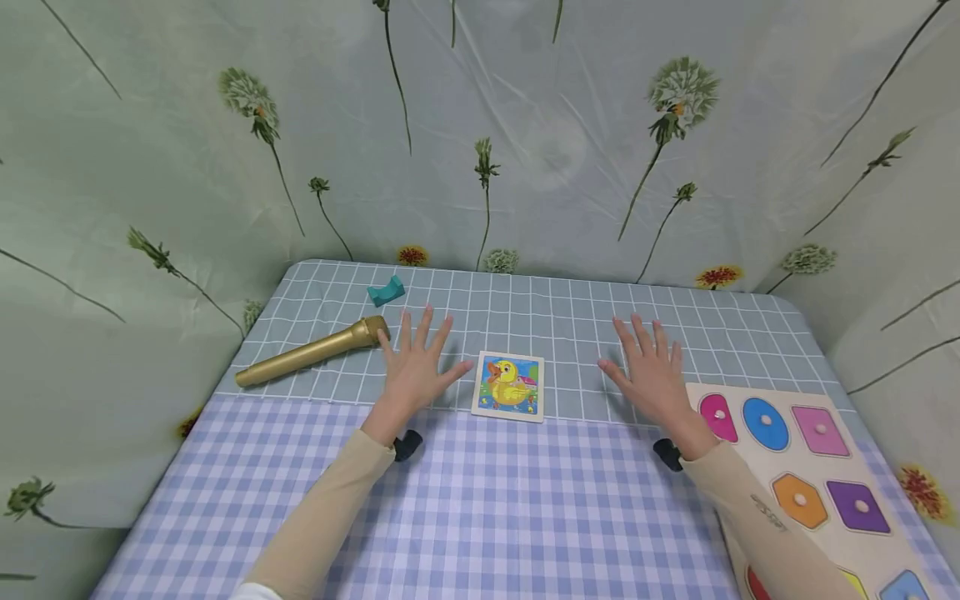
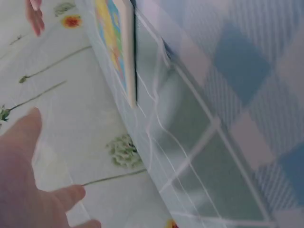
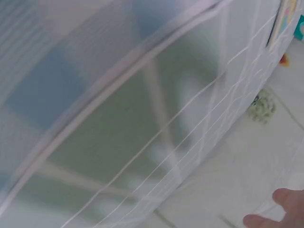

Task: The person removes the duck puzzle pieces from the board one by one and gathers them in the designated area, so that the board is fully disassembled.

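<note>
A small square duck puzzle in a pale frame lies near the middle of the table, between the two hands. To its left my left hand hovers with fingers spread and nothing in it. My right hand is likewise spread and bare, over the grey cloth beside the shape board. A gold microphone lies left of the left hand, its head close to the thumbless side of that hand in the head view. The left wrist view shows the edge of the duck puzzle beyond the fingers.
A small teal curved block sits at the back left. The shape board, with several coloured knobbed pieces, takes up the right side under the right forearm. A grey grid cloth meets a checked cloth in front; a dandelion-print curtain stands behind.
</note>
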{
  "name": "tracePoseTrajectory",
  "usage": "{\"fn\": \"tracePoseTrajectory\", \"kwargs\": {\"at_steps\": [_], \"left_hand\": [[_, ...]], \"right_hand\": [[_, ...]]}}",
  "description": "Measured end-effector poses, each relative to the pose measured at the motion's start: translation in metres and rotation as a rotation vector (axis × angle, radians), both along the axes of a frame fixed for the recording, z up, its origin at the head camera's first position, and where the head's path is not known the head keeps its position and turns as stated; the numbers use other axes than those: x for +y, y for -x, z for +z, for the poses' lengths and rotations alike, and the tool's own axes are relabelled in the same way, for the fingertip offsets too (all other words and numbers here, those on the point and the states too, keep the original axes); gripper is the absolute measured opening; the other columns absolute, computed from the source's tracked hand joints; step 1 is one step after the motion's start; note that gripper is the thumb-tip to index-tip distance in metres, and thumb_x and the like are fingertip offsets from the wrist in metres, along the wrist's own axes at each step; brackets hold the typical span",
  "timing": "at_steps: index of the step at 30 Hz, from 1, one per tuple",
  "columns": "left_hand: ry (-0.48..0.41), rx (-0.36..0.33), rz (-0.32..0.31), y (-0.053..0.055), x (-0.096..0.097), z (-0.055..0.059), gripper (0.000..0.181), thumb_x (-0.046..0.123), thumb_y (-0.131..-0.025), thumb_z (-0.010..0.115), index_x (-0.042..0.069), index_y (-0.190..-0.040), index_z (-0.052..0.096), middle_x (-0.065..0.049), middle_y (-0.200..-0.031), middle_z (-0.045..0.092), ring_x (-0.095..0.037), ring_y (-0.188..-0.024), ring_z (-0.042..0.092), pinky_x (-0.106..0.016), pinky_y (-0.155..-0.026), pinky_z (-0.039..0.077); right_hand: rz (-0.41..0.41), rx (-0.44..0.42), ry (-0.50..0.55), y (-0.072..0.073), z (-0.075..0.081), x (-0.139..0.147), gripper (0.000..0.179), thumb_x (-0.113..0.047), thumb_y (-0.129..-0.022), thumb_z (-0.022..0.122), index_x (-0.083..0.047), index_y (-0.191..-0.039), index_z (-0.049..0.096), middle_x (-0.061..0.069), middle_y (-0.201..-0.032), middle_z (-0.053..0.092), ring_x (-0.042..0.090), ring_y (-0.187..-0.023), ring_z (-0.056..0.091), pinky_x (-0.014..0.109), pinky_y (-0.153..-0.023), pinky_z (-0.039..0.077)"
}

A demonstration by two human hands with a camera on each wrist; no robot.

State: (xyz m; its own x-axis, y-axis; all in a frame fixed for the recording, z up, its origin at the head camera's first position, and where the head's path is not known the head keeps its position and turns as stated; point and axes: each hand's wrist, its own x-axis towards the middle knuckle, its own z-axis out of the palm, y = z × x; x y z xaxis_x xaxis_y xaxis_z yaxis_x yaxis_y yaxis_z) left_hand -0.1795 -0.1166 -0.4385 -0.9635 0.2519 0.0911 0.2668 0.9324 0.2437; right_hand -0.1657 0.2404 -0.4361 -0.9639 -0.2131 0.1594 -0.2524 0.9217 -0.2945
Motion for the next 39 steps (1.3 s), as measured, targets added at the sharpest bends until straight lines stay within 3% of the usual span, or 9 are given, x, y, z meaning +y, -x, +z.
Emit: {"fn": "tracePoseTrajectory", "kwargs": {"at_steps": [2, 6, 9, 11, 14, 19, 26, 34, 39], "left_hand": [[-0.02, -0.004, -0.082, -0.004, 0.001, 0.0, 0.075, 0.054, -0.092, 0.054, 0.014, -0.151, 0.031, -0.014, -0.157, 0.015, -0.041, -0.142, 0.004, -0.071, -0.103, 0.001], [-0.105, -0.078, -0.316, -0.014, 0.004, -0.005, 0.061, 0.035, -0.095, 0.059, 0.006, -0.145, 0.041, -0.015, -0.153, 0.027, -0.037, -0.14, 0.021, -0.068, -0.105, 0.015], [-0.146, -0.158, -0.444, -0.022, 0.009, -0.011, 0.057, 0.032, -0.096, 0.059, 0.005, -0.144, 0.042, -0.015, -0.151, 0.031, -0.035, -0.139, 0.025, -0.064, -0.106, 0.02], [-0.142, -0.187, -0.488, -0.027, 0.013, -0.015, 0.057, 0.032, -0.096, 0.058, 0.004, -0.144, 0.042, -0.016, -0.151, 0.032, -0.035, -0.138, 0.027, -0.063, -0.105, 0.023], [-0.098, -0.185, -0.503, -0.032, 0.018, -0.019, 0.058, 0.033, -0.096, 0.058, 0.004, -0.144, 0.042, -0.015, -0.149, 0.034, -0.034, -0.137, 0.03, -0.06, -0.106, 0.026], [-0.035, -0.133, -0.498, -0.038, 0.023, -0.021, 0.058, 0.033, -0.095, 0.06, 0.001, -0.141, 0.046, -0.016, -0.146, 0.039, -0.032, -0.134, 0.035, -0.055, -0.106, 0.03], [0.019, -0.115, -0.474, -0.043, 0.026, -0.02, 0.055, 0.032, -0.095, 0.06, 0.0, -0.138, 0.049, -0.015, -0.142, 0.043, -0.03, -0.131, 0.04, -0.053, -0.105, 0.031], [0.025, -0.104, -0.446, -0.043, 0.032, -0.018, 0.052, 0.029, -0.094, 0.062, -0.003, -0.133, 0.053, -0.016, -0.138, 0.048, -0.03, -0.126, 0.045, -0.054, -0.103, 0.034], [0.006, -0.11, -0.446, -0.043, 0.033, -0.016, 0.05, 0.025, -0.093, 0.063, -0.005, -0.131, 0.053, -0.018, -0.136, 0.048, -0.032, -0.124, 0.047, -0.051, -0.104, 0.034]], "right_hand": [[0.065, 0.028, 0.034, 0.004, 0.0, -0.01, 0.074, -0.037, -0.094, 0.059, -0.005, -0.151, 0.023, 0.026, -0.152, 0.02, 0.049, -0.138, 0.01, 0.068, -0.105, 0.009], [0.219, 0.034, 0.15, 0.011, 0.001, -0.04, 0.071, -0.022, -0.09, 0.067, 0.0, -0.147, 0.03, 0.026, -0.148, 0.03, 0.046, -0.134, 0.025, 0.06, -0.107, 0.019], [0.306, -0.044, 0.242, 0.015, 0.002, -0.066, 0.07, -0.016, -0.09, 0.068, -0.001, -0.147, 0.031, 0.023, -0.146, 0.035, 0.041, -0.133, 0.03, 0.055, -0.107, 0.025], [0.354, -0.111, 0.285, 0.018, 0.002, -0.082, 0.068, -0.014, -0.09, 0.068, -0.001, -0.147, 0.032, 0.021, -0.146, 0.037, 0.039, -0.133, 0.032, 0.054, -0.107, 0.027], [0.41, -0.183, 0.293, 0.023, 0.001, -0.103, 0.065, -0.013, -0.091, 0.067, -0.001, -0.146, 0.034, 0.021, -0.144, 0.04, 0.038, -0.131, 0.036, 0.054, -0.105, 0.031], [0.454, -0.225, 0.252, 0.031, -0.004, -0.126, 0.056, -0.009, -0.088, 0.068, 0.003, -0.137, 0.045, 0.02, -0.134, 0.05, 0.037, -0.121, 0.047, 0.051, -0.101, 0.036], [0.439, -0.263, 0.149, 0.038, -0.012, -0.142, 0.041, -0.001, -0.082, 0.068, 0.001, -0.123, 0.06, 0.015, -0.119, 0.057, 0.032, -0.115, 0.05, 0.046, -0.099, 0.04], [0.445, -0.247, 0.068, 0.035, -0.006, -0.154, 0.038, 0.006, -0.08, 0.066, 0.005, -0.118, 0.061, 0.017, -0.115, 0.057, 0.032, -0.11, 0.052, 0.041, -0.095, 0.044], [0.427, -0.259, 0.095, 0.038, -0.006, -0.157, 0.04, 0.009, -0.077, 0.068, 0.007, -0.117, 0.061, 0.017, -0.11, 0.057, 0.03, -0.102, 0.055, 0.04, -0.09, 0.047]]}}
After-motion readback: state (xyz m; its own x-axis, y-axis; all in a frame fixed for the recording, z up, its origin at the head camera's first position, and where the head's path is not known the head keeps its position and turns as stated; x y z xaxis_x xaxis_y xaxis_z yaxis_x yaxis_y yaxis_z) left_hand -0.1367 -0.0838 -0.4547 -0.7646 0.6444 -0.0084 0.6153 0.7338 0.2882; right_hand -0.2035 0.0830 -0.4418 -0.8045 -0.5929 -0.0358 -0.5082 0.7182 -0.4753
